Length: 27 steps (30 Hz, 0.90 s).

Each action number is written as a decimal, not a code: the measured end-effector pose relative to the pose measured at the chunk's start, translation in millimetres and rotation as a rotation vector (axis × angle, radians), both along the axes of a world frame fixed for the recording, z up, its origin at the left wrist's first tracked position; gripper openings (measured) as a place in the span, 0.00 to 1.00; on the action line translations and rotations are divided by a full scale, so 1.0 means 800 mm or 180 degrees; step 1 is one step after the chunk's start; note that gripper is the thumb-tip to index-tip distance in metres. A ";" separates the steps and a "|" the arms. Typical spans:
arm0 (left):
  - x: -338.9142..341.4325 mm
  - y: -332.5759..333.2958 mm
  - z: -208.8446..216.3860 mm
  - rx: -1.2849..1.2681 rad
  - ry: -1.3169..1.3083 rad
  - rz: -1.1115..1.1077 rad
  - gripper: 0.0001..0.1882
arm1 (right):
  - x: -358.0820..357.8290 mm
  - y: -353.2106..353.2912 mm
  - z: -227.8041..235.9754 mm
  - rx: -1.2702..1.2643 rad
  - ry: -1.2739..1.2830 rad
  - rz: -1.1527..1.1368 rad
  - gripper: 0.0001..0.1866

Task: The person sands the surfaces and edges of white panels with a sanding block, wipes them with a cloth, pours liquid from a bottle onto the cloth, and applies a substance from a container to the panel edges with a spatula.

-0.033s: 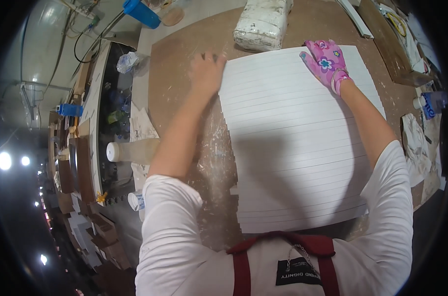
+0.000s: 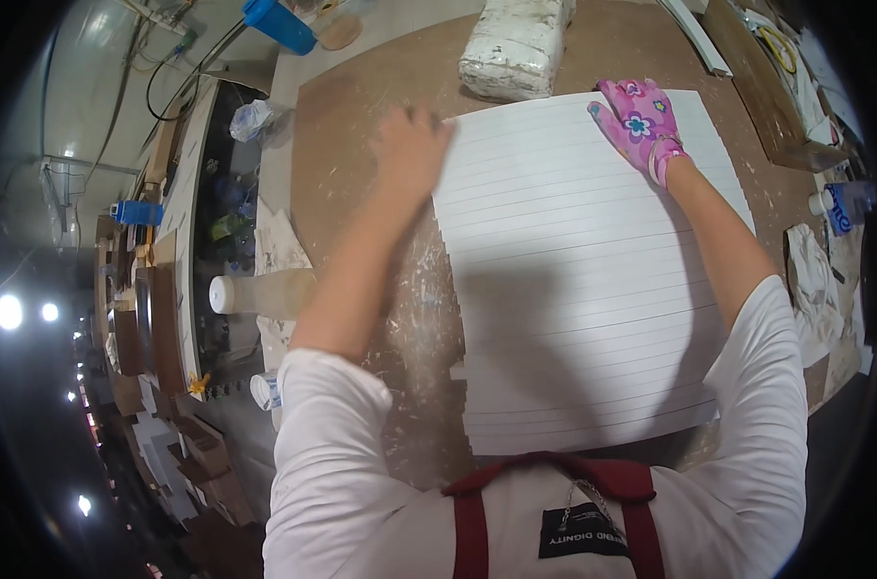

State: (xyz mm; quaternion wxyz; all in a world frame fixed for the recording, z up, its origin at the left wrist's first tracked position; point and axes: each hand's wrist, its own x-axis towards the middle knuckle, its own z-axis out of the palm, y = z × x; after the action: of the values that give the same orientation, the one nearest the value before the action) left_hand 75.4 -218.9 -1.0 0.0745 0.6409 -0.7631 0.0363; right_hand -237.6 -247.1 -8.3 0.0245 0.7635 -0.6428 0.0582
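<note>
Lying on the brown surface (image 2: pixel 337 145), the white lined sheet (image 2: pixel 574 299) has the pink-gloved right hand (image 2: pixel 639 125) palm-down near its top edge, thumb and fingers apart; at its upper left corner, the left hand (image 2: pixel 410 154) is blurred, its grip impossible to tell.

"Where do the sheets (image 2: pixel 574 299) lie?"
"On the board (image 2: pixel 337 145), in front of the block (image 2: pixel 511 58)."
"And what is at their far edge?"
"The left hand (image 2: pixel 412 150) is at the left corner, and the right hand (image 2: pixel 639 124) is on them, toward the right."
"What is at the sides?"
"To the person's left, a bottle (image 2: pixel 265 294); to the right, farther back, a box (image 2: pixel 757 95)."
</note>
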 end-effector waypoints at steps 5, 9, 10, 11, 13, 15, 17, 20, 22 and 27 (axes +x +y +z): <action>-0.061 0.137 -0.003 0.0438 -0.0350 -0.1479 0.31 | -0.005 0.000 -0.002 0.0032 0.0169 -0.0025 0.28; -0.006 0.013 -0.007 -0.0059 -0.0323 -0.0648 0.26 | -0.005 0.000 -0.005 -0.0175 0.0011 0.0052 0.28; 0.002 -0.008 0.005 -0.0577 -0.0091 -0.0137 0.25 | -0.003 -0.002 -0.007 -0.0127 -0.0052 0.0087 0.28; -0.001 -0.003 0.003 -0.0418 -0.0140 -0.0181 0.25 | -0.003 -0.002 -0.006 -0.0068 -0.0014 0.0078 0.28; -0.020 0.025 0.000 -0.0099 -0.0250 -0.0255 0.25 | -0.001 -0.003 -0.003 0.0051 0.0047 0.0077 0.28; -0.062 0.120 -0.005 0.0231 -0.0011 -0.1261 0.26 | -0.005 -0.007 -0.002 0.0023 0.0077 0.0010 0.28; -0.086 0.187 0.005 -0.0095 0.0195 -0.2026 0.24 | -0.009 -0.005 -0.010 -0.0076 0.0074 -0.0022 0.28; -0.092 0.125 0.004 0.1521 -0.0762 -0.1083 0.24 | -0.016 -0.002 -0.016 -0.0136 0.0037 -0.0029 0.28; -0.020 0.026 0.001 -0.0194 -0.0065 -0.0651 0.23 | -0.011 -0.010 -0.019 -0.0197 0.0055 0.0077 0.28; -0.042 0.056 -0.002 -0.0122 -0.0197 -0.0855 0.25 | -0.006 -0.004 -0.008 0.0064 0.0128 -0.0006 0.28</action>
State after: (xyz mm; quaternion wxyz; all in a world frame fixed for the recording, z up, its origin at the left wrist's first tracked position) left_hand 41.6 -173.9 -2.6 0.0673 0.5301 -0.8431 0.0603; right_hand -242.7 -250.3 -14.5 0.0298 0.7641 -0.6434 0.0364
